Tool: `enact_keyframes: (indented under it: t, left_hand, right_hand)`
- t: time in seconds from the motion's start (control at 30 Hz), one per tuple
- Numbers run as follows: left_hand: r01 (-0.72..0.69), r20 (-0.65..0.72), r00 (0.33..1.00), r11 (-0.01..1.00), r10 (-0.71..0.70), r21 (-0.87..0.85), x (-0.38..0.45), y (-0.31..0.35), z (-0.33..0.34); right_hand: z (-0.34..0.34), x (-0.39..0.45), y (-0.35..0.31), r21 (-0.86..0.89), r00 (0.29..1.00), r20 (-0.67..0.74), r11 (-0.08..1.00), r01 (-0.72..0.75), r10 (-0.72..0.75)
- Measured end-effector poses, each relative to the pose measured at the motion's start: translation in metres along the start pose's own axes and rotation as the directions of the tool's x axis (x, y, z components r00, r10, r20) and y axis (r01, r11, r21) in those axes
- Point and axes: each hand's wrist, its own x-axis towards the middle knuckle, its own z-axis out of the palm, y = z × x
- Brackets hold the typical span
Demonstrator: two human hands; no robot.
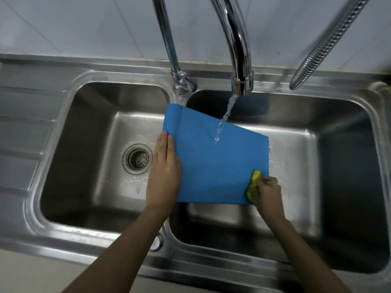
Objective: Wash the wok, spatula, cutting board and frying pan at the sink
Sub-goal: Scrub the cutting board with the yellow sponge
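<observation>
Two bare forearms reach in from the near edge toward a blue cutting board [215, 157], held over the divider of a steel double sink [69, 235] so that it spans both basins. The board is tilted, its far left corner raised toward the taps, a slant that likely lets the water run off into the right basin. A stream from the faucet [239, 60] strikes the board's upper face near its far edge.

The left hand [164, 172] lies flat along the board's left edge, fingers straight and together, pointing away; its grip is a steadying clasp on the board, though whether the thumb hooks underneath cannot be told. The right hand [267, 192] is clenched around a yellow sponge [254, 182], pressing it onto the board's near right corner, wrist bent inward, evidently scrubbing.

The drain strainer [138, 158] sits in the left basin, just left of the left hand. A coiled spray hose [330, 43] hangs at far right. No wok, spatula or frying pan is visible.
</observation>
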Motion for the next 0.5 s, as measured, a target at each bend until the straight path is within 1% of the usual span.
enact_keyframes:
  t: [0.03, 0.07, 0.1, 0.13, 0.17, 0.23, 0.33, 0.4, 0.43, 0.5]
  left_hand:
    - [0.003, -0.004, 1.0, 1.0, -0.003, -0.005, 0.0, 0.0, 0.0]
    - [0.008, -0.011, 1.0, 1.0, -0.008, -0.008, 0.0, 0.0, 0.0]
    - [0.009, -0.018, 1.0, 1.0, -0.01, -0.008, 0.0, 0.0, 0.0]
    - [0.006, -0.02, 1.0, 1.0, -0.006, -0.009, 0.0, 0.0, 0.0]
    - [-0.006, -0.019, 1.0, 1.0, 0.006, -0.007, 0.001, 0.001, -0.001]
    - [-0.041, -0.019, 0.999, 0.999, 0.041, 0.018, 0.0, 0.003, -0.003]
    - [-0.043, -0.011, 0.999, 0.999, 0.044, 0.025, 0.002, 0.001, -0.003]
    - [-0.019, -0.007, 1.0, 1.0, 0.019, 0.012, 0.003, -0.001, -0.002]
    - [-0.013, -0.004, 1.0, 1.0, 0.013, 0.008, 0.002, -0.001, -0.002]
    - [-0.015, -0.008, 1.0, 1.0, 0.015, 0.009, 0.002, -0.002, -0.001]
  right_hand:
    - [0.001, -0.01, -0.015, 0.128, 0.999, -0.048, 0.992, 0.01, -0.004]
    - [0.003, -0.019, -0.033, 0.211, 0.995, -0.092, 0.976, 0.043, -0.024]
    - [0.003, -0.028, -0.056, 0.273, 0.985, -0.145, 0.953, 0.131, -0.094]
    - [0.004, -0.037, -0.079, 0.275, 0.963, -0.175, 0.929, 0.247, -0.205]
    - [0.006, -0.044, -0.099, 0.241, 0.925, -0.185, 0.897, 0.371, -0.333]
    - [0.013, -0.051, -0.127, 0.232, 0.891, -0.197, 0.863, 0.448, -0.41]
    - [0.02, -0.05, -0.13, 0.259, 0.887, -0.279, 0.861, 0.439, -0.368]
    - [0.02, -0.041, -0.112, 0.244, 0.887, -0.301, 0.871, 0.426, -0.35]
    - [0.019, -0.034, -0.097, 0.22, 0.899, -0.315, 0.898, 0.38, -0.304]
    - [0.013, -0.011, -0.056, 0.139, 0.937, -0.318, 0.97, 0.198, -0.146]
